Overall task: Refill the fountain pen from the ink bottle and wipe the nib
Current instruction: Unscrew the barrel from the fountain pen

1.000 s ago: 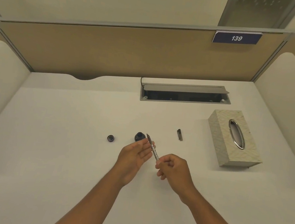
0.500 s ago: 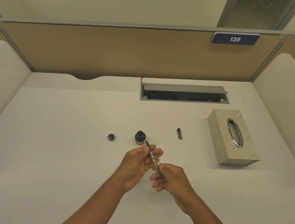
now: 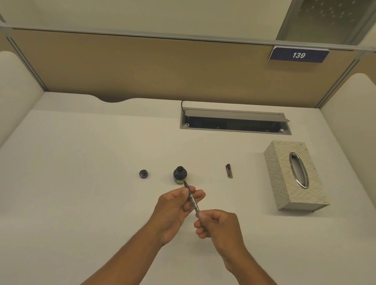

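Both hands gripped the fountain pen (image 3: 192,198) above the counter (image 3: 71,175): left hand (image 3: 175,208) near the nib, right hand (image 3: 218,226) pinching the tail, apparently working the filler. The nib pointed at the uncapped ink bottle (image 3: 180,175) just beyond; dipping it looked next.

Well beyond the fingers (image 3: 196,194), an open grey cable tray (image 3: 235,121) is sunk into the white desk (image 3: 60,174). Farther back, up to their right, a blue plate reading 139 (image 3: 299,55) hangs on the tan partition (image 3: 143,70).
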`<state>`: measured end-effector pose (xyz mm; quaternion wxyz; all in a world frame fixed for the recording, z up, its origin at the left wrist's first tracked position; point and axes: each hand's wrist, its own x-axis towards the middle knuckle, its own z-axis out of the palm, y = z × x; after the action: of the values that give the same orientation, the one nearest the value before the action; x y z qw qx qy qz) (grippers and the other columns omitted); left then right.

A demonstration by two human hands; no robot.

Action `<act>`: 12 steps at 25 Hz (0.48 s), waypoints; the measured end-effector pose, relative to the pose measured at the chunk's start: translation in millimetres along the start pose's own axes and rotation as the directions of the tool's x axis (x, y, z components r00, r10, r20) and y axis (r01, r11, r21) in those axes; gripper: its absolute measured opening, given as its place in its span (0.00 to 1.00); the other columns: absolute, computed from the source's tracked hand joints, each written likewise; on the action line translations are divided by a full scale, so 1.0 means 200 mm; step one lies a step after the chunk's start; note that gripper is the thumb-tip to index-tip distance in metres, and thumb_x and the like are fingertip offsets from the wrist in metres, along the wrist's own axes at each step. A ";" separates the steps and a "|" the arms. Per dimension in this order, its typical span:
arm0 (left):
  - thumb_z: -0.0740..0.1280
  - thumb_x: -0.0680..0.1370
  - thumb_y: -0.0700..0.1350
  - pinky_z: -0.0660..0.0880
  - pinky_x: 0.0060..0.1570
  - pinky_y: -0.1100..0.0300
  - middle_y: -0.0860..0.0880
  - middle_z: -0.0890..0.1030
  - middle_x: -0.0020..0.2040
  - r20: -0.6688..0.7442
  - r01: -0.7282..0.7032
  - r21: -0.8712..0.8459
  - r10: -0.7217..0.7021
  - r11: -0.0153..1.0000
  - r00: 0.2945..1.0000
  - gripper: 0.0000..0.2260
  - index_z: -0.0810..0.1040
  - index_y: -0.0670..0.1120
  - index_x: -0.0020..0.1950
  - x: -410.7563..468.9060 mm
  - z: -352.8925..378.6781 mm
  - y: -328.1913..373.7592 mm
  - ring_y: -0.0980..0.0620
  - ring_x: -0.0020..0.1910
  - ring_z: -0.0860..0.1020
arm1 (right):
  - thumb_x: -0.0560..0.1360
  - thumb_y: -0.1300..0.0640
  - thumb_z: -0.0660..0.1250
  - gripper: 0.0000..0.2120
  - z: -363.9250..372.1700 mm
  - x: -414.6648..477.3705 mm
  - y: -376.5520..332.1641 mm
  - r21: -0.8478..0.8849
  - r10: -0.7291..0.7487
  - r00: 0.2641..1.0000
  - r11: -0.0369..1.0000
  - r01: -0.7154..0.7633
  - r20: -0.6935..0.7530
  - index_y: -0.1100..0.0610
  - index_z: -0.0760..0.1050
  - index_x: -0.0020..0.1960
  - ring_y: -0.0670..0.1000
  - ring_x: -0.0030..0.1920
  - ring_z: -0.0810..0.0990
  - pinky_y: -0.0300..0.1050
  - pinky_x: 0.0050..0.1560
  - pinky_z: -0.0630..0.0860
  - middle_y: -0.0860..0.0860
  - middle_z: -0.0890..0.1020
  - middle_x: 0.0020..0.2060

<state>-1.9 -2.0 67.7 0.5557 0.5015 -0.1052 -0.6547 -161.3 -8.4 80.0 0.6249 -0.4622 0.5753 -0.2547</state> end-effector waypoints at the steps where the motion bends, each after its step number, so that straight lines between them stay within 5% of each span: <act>1: 0.58 0.89 0.40 0.77 0.69 0.48 0.37 0.88 0.59 -0.008 0.000 0.006 0.000 1.000 1.000 0.12 0.80 0.37 0.62 0.00 0.00 0.00 0.44 0.62 0.87 | 0.77 0.58 0.74 0.04 0.00 -0.01 0.00 -0.035 -0.020 1.000 0.999 0.019 -0.024 0.57 0.87 0.44 0.50 0.34 0.84 0.41 0.40 0.83 0.54 0.88 0.36; 5: 0.59 0.89 0.40 0.77 0.67 0.49 0.35 0.88 0.59 0.019 0.025 -0.020 -0.024 0.999 1.000 0.11 0.80 0.38 0.60 -0.02 0.00 0.00 0.43 0.62 0.87 | 0.73 0.55 0.79 0.07 -0.01 -0.02 -0.01 -0.070 -0.049 0.999 0.996 0.049 -0.005 0.58 0.86 0.43 0.50 0.35 0.85 0.49 0.45 0.86 0.54 0.87 0.34; 9: 0.59 0.88 0.41 0.76 0.70 0.46 0.35 0.87 0.61 0.078 0.034 -0.021 -0.032 0.999 0.996 0.11 0.80 0.38 0.61 -0.02 0.00 0.03 0.42 0.65 0.85 | 0.84 0.46 0.63 0.19 -0.02 -0.01 -0.04 0.040 0.094 0.983 0.994 -0.102 0.158 0.60 0.85 0.51 0.55 0.41 0.88 0.53 0.51 0.85 0.58 0.89 0.43; 12: 0.61 0.88 0.42 0.78 0.66 0.46 0.35 0.86 0.63 0.112 0.037 -0.014 -0.035 0.999 0.993 0.11 0.80 0.38 0.62 -0.02 -0.01 0.05 0.42 0.67 0.84 | 0.86 0.49 0.60 0.20 -0.02 -0.01 -0.05 0.134 0.137 0.954 0.975 -0.178 0.268 0.63 0.83 0.56 0.57 0.42 0.86 0.53 0.50 0.82 0.61 0.89 0.45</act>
<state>4.4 -1.6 76.0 0.5411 0.4613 -0.1220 -0.6925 -164.3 -11.6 90.4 0.7470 -0.3931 0.5027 -0.1863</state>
